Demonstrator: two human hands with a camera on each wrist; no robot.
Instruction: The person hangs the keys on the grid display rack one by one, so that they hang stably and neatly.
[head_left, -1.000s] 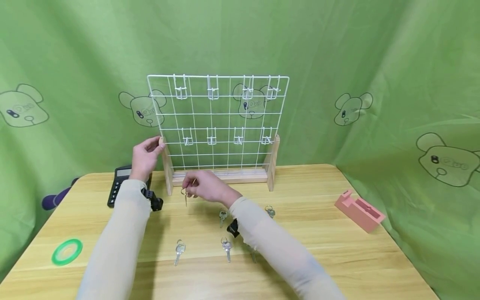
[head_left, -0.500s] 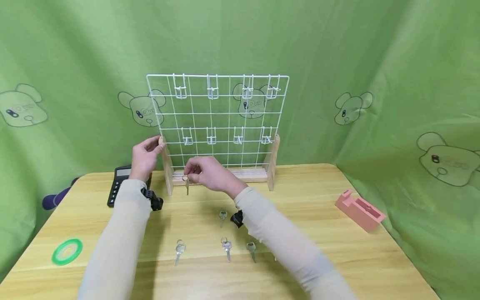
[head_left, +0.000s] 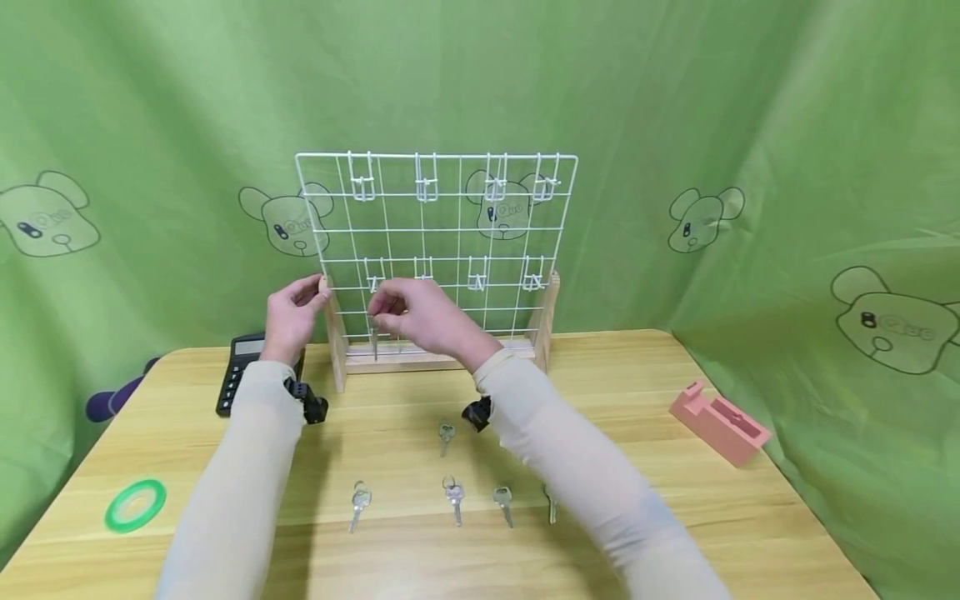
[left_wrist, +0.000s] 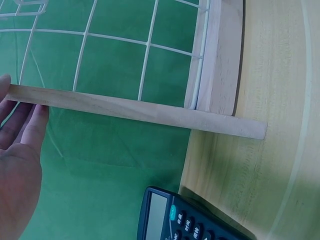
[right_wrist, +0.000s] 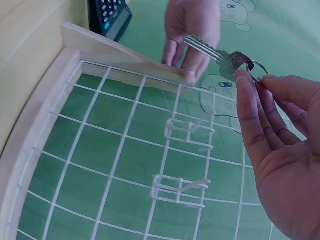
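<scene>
A white wire grid rack (head_left: pixel 442 229) with two rows of white hooks stands upright in a wooden base (head_left: pixel 420 363) at the back of the table. My left hand (head_left: pixel 291 315) grips the top of the base's left wooden post (left_wrist: pixel 150 112) between thumb and fingers. In the right wrist view, my right hand (right_wrist: pixel 285 130) pinches the ring of a silver key (right_wrist: pixel 231 62), whose blade points away from the fingers. From the head view this hand is in front of the grid's lower left, just below the lower hook (head_left: pixel 374 282) at that side.
Several more keys lie on the table, among them one key (head_left: pixel 360 500) at left and one key (head_left: pixel 447 433) nearer the rack. A black calculator (head_left: pixel 238 371) lies behind the left wrist. Green tape (head_left: pixel 135 506) lies front left, a pink tape dispenser (head_left: pixel 720 422) at right.
My right hand has risen from near the table to the grid's lower hooks, carrying the key. The left hand has stayed on the post.
</scene>
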